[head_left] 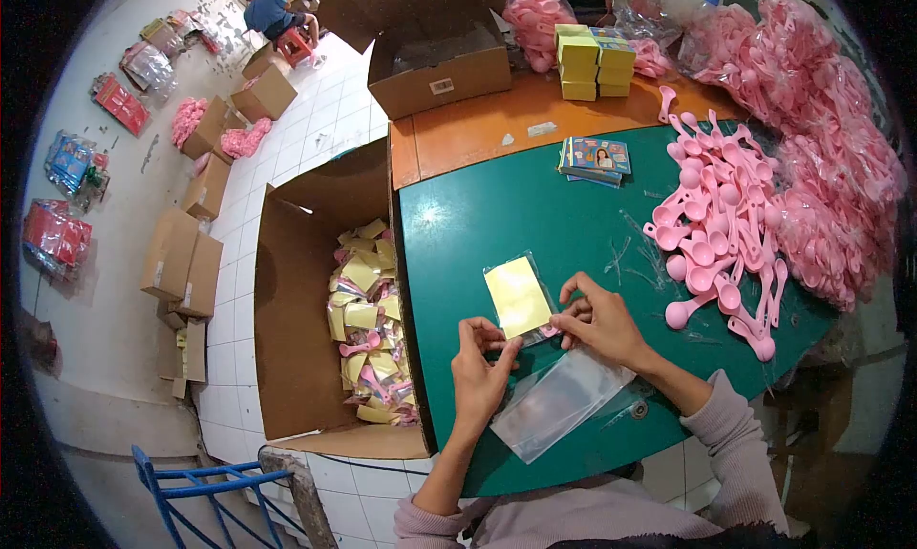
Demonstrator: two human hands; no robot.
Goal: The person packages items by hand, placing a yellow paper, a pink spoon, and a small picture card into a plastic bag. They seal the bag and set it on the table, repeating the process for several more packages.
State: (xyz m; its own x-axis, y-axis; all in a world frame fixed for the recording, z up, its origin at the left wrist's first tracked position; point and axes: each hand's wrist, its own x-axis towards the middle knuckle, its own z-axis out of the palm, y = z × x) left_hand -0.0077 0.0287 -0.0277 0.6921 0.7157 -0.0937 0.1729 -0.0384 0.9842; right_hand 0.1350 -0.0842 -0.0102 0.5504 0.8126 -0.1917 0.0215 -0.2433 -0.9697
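Observation:
A small clear plastic bag holding a yellow card lies in front of me on the green tabletop. A bit of pink shows at the bag's lower right corner, probably part of a spoon. My left hand pinches the bag's lower left edge between thumb and fingers. At its right lower edge, my right hand is closed on the same bag. Below both hands rests a stack of flat clear plastic bags, partly under my right wrist.
Pink spoons are heaped at right, with bulging bags of spoons behind. Printed cards and yellow card stacks stand farther back. Left of the table, a large carton holds packed bags. A person sits far off.

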